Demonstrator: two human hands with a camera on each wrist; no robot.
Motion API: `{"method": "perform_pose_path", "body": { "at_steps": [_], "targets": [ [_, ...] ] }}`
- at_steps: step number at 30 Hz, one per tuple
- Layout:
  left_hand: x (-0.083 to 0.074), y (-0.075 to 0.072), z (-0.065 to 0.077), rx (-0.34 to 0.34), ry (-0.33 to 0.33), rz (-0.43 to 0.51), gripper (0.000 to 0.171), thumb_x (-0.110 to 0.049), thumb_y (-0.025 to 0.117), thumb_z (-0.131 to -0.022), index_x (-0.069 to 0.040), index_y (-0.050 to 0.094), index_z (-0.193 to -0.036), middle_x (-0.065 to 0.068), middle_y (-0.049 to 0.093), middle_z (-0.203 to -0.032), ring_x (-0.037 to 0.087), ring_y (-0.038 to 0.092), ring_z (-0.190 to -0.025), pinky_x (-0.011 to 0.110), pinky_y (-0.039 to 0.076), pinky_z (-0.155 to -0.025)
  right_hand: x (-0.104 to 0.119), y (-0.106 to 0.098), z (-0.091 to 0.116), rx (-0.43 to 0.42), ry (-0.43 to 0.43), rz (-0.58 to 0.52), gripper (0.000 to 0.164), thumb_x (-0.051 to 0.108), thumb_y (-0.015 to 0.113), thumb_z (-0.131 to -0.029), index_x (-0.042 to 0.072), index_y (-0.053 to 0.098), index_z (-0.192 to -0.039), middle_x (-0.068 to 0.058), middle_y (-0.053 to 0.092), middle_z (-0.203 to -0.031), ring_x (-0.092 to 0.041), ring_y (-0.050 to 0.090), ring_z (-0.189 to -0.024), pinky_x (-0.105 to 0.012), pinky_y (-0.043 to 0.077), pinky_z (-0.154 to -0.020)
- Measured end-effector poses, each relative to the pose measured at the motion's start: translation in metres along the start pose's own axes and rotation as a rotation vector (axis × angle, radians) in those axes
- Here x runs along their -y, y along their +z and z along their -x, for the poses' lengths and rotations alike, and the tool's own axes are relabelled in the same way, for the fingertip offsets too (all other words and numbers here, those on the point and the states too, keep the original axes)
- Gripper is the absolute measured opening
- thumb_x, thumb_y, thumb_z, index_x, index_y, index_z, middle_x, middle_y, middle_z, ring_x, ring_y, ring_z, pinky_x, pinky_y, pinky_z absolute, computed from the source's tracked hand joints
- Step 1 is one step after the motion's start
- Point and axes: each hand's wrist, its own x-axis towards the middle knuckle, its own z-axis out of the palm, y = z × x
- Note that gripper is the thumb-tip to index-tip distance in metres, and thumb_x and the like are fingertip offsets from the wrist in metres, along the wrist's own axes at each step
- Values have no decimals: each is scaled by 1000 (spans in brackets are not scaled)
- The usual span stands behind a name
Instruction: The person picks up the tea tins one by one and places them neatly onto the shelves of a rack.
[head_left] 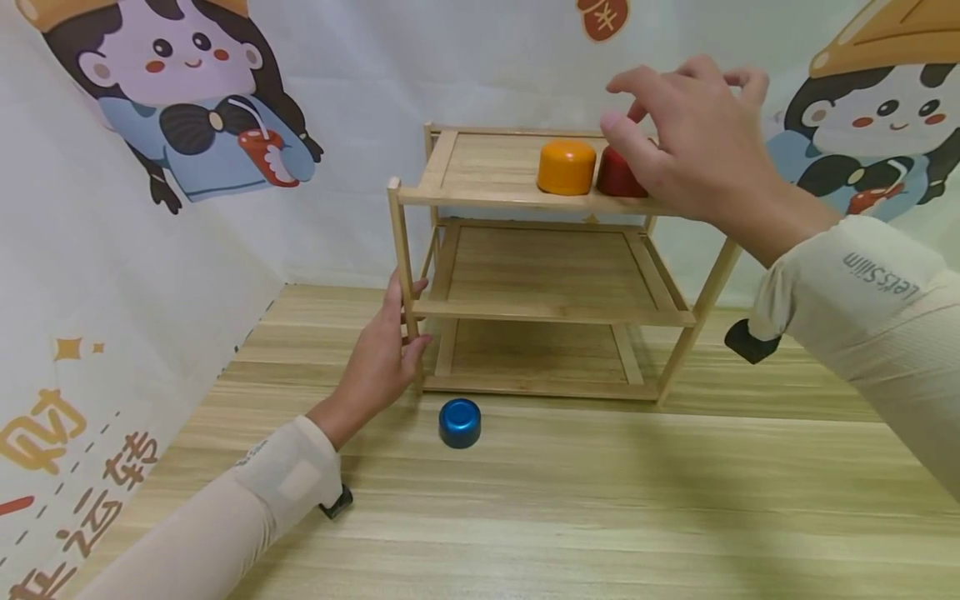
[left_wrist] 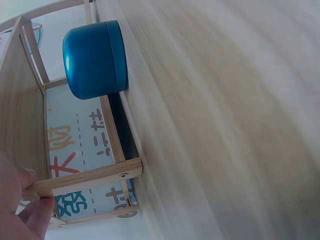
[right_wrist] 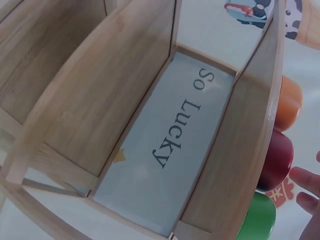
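Observation:
A three-tier wooden shelf rack (head_left: 558, 315) stands on the table. My left hand (head_left: 378, 354) grips its front left post, thumb and fingers on either side of the wood (left_wrist: 90, 180). Above the right of the top tier hovers my right hand (head_left: 693, 137), fingers loosely bent and holding nothing. Its fingertips are close to a dark red canister (right_wrist: 277, 161); whether they touch it, I cannot tell. An orange canister (head_left: 567, 168) sits left of the red one. A green canister (right_wrist: 258, 218) shows beside the red in the right wrist view; in the head view my hand hides it.
A blue canister (head_left: 460, 423) stands on the wood-grain table (head_left: 525, 508) before the rack's front left corner. Behind and to the left hangs a white printed cloth (head_left: 360, 75) with cartoon figures. The middle (head_left: 540, 265) and bottom tiers show bare boards.

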Motion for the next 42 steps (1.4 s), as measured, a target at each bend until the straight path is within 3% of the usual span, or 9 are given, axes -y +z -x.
{"method": "perform_pose_path", "body": {
  "at_steps": [9, 23, 35, 42],
  "targets": [
    [0, 0, 0, 5, -1, -6, 93, 2, 68, -95, -24, 9, -163, 8, 42, -160, 34, 67, -116, 42, 65, -84, 5, 1, 20, -99, -28, -78, 51, 42, 38, -103, 19, 56, -144, -13, 69, -120, -35, 42, -130, -62, 18, -111],
    [-1, 0, 1, 16, -18, 6, 94, 2, 68, -95, -25, 8, -163, 8, 41, -160, 35, 66, -119, 42, 65, -85, 16, 18, 60, -188, -191, -170, 44, 36, 49, -101, 9, 63, -132, -12, 70, -108, -35, 50, -113, -58, 33, -97],
    [0, 0, 0, 13, -19, 4, 94, 2, 68, -95, -25, 8, -163, 7, 42, -160, 35, 66, -118, 42, 65, -85, 26, 43, 84, -183, -232, -231, 43, 33, 51, -98, 9, 65, -130, -11, 71, -105, -33, 56, -110, -57, 39, -94],
    [0, 0, 0, 12, -20, 4, 95, 2, 68, -95, -25, 8, -163, 7, 41, -160, 34, 65, -119, 42, 65, -85, 30, 64, 96, -136, -228, -222, 43, 34, 54, -97, 12, 66, -133, -10, 72, -120, -31, 57, -113, -55, 41, -94]
  ]
}}
